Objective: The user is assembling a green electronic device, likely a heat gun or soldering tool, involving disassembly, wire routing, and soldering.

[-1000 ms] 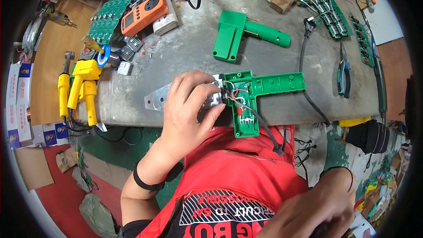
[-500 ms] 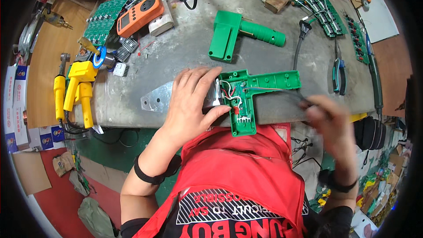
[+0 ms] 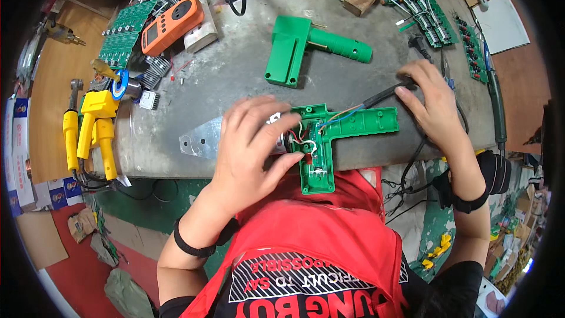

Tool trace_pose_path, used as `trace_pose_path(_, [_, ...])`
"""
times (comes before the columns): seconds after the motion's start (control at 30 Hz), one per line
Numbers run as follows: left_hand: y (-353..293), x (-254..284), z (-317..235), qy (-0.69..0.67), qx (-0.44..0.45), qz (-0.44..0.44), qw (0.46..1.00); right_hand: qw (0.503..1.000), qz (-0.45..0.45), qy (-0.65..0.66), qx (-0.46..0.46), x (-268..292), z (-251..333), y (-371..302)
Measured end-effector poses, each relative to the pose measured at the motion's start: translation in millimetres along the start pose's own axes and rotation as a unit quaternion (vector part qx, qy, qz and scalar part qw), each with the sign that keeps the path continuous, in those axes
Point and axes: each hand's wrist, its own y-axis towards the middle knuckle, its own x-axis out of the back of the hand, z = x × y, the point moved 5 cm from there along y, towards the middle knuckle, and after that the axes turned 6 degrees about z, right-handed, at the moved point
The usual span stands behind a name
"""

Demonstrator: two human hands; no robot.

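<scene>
An opened green housing half (image 3: 368, 121) lies at the bench's front edge, its cavity facing up. Inside sits a small circuit board (image 3: 318, 144) with red and white wires. From its left side extends a flat metal plate (image 3: 202, 141) with holes, partly hidden by my left hand (image 3: 250, 147), whose fingers and thumb curl around the metal part where it meets the housing. My right hand (image 3: 432, 103) pinches a black power cable (image 3: 385, 94) above the housing's handle. Blue and brown wires emerge from the cable and run to the board.
Behind lies the matching green housing half (image 3: 288, 50). At left are an orange meter (image 3: 172, 25), green circuit boards (image 3: 126, 32), a solder spool (image 3: 126, 85) and yellow tools (image 3: 97, 123). Wired boards (image 3: 426, 15) and a dark green soldering iron (image 3: 495, 100) lie at right.
My right hand has moved up and back with the cable, which now slants away from the handle. The housing has shifted slightly down in view. My left hand stays beside it, fingers a little more raised.
</scene>
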Motion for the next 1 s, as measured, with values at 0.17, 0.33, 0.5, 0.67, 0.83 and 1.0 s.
trace_pose_path(0.17, [16, -14, -28, 0.084, -0.053, 0.029, 0.995, 0.994, -0.101, -0.037, 0.031, 20, 25, -19])
trace_pose_path(0.33, [9, -16, -24, 0.093, -0.04, 0.078, 0.992, 0.99, -0.131, 0.002, 0.046, 34, 34, -37])
trace_pose_path(0.5, [-8, -10, -20, 0.088, -0.018, 0.073, 0.993, 0.941, -0.244, -0.016, -0.234, 72, -89, -77])
trace_pose_path(0.67, [4, -16, -20, -0.007, -0.073, 0.065, 0.995, 0.862, -0.081, -0.237, -0.44, 111, -292, -208])
trace_pose_path(0.83, [4, -16, -14, -0.055, -0.057, 0.045, 0.996, 0.853, -0.101, -0.285, -0.426, 122, -303, -190])
trace_pose_path(1.0, [-6, -23, -7, -0.052, -0.027, 0.018, 0.998, 0.996, -0.084, 0.033, -0.026, 63, -5, -39])
